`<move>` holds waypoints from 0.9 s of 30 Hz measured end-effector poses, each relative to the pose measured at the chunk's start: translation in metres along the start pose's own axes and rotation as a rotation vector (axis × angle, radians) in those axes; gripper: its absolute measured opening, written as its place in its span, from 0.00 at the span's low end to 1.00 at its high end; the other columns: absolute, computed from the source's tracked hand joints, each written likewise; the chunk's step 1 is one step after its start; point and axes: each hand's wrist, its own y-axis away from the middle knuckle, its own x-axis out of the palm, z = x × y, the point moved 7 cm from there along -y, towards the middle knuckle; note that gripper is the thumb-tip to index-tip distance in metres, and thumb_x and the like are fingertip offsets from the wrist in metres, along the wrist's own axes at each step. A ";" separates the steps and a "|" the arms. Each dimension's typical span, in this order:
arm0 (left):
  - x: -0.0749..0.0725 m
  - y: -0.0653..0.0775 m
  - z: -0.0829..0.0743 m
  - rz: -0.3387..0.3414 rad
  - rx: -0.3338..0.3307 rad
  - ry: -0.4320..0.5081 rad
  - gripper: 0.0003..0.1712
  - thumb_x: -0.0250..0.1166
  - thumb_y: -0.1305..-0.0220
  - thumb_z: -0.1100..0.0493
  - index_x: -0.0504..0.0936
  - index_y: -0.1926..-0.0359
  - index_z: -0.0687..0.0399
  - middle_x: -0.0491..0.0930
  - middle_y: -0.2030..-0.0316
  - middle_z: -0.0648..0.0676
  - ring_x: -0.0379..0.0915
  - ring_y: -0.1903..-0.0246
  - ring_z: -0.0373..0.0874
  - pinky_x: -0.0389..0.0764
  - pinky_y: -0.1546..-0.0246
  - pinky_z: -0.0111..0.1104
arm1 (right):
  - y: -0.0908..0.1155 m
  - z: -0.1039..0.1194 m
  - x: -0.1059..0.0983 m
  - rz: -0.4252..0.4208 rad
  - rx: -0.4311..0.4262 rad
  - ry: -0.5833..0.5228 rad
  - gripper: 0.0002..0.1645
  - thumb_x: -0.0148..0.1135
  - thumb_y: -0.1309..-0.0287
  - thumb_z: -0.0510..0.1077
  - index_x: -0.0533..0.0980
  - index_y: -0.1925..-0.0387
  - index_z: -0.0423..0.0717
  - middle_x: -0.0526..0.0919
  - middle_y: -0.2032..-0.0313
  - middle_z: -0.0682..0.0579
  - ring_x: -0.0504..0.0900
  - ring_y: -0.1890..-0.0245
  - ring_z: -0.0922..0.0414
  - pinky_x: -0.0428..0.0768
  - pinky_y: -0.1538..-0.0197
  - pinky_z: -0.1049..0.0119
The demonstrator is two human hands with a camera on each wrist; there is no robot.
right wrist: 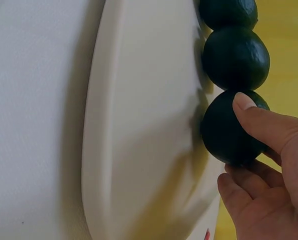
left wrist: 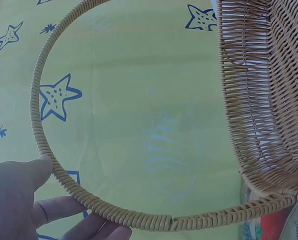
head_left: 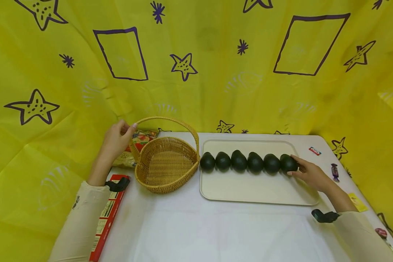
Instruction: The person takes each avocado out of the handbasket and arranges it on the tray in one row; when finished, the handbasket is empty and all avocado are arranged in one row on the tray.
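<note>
Several dark green avocados (head_left: 239, 161) sit side by side in a row along a cream tray (head_left: 249, 189). At the row's right end my right hand (head_left: 309, 174) holds the last avocado (right wrist: 230, 129), thumb on one side and fingers round the other. That avocado touches its neighbour in the right wrist view. Left of the tray stands a heart-shaped wicker basket (head_left: 167, 163) with nothing in it, its rim close to the first avocado. My left hand (head_left: 116, 140) pinches the basket's arched handle (left wrist: 134, 218) on its left side, thumb and fingers against the wound cane.
Behind the basket lie shiny food packets (head_left: 144, 138). A red box (head_left: 109, 214) is under the left forearm. Small wrapped sweets (head_left: 334, 172) and a yellow packet (head_left: 357, 202) lie along the right edge of the white table (head_left: 216, 229). A yellow patterned curtain (head_left: 213, 98) hangs behind.
</note>
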 end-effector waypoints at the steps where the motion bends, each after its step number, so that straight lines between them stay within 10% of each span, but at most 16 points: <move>1: 0.000 0.000 0.000 -0.002 0.000 -0.001 0.31 0.50 0.17 0.37 0.76 0.51 0.64 0.81 0.53 0.67 0.76 0.56 0.60 0.76 0.61 0.46 | -0.001 0.000 0.001 0.002 -0.001 0.000 0.51 0.68 0.28 0.52 0.54 0.20 0.29 0.58 0.29 0.16 0.65 0.31 0.21 0.67 0.35 0.30; 20: 0.000 0.002 0.004 0.033 -0.042 0.055 0.37 0.49 0.19 0.34 0.74 0.42 0.68 0.78 0.43 0.70 0.74 0.42 0.67 0.77 0.46 0.59 | -0.001 -0.002 0.005 0.027 -0.002 0.021 0.57 0.70 0.29 0.53 0.47 0.19 0.29 0.53 0.26 0.16 0.62 0.32 0.17 0.66 0.34 0.26; 27: -0.002 0.008 0.000 -0.047 -0.077 0.049 0.43 0.52 0.21 0.32 0.67 0.34 0.69 0.65 0.36 0.73 0.66 0.38 0.69 0.71 0.40 0.61 | 0.002 0.001 0.000 0.034 0.071 0.046 0.62 0.68 0.30 0.61 0.42 0.17 0.35 0.52 0.26 0.16 0.57 0.31 0.15 0.61 0.35 0.21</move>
